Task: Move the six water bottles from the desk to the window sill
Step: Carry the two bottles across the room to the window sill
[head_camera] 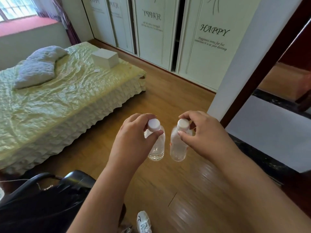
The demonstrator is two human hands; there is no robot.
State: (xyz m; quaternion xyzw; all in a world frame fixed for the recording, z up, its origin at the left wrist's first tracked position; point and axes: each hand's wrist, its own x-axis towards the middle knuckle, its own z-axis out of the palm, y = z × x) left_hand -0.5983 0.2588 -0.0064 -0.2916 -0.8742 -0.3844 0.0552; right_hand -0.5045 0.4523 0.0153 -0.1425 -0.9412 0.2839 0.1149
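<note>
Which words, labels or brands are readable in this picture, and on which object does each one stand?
"HAPPY": right white wardrobe door.
"Happiness seems far but sometimes it is at your doorstep": same door, small script, barely legible.
Mirrored "HAPPY": middle white wardrobe door; its smaller lines are unreadable.
Far left wardrobe doors: blurred.
Two clear plastic water bottles: no readable label.

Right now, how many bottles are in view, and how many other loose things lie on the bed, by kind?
Bottles: 2, one in the left hand, one in the right hand
Pillow: 1
White box: 1
Paper slip: 1
Total: 5
</note>
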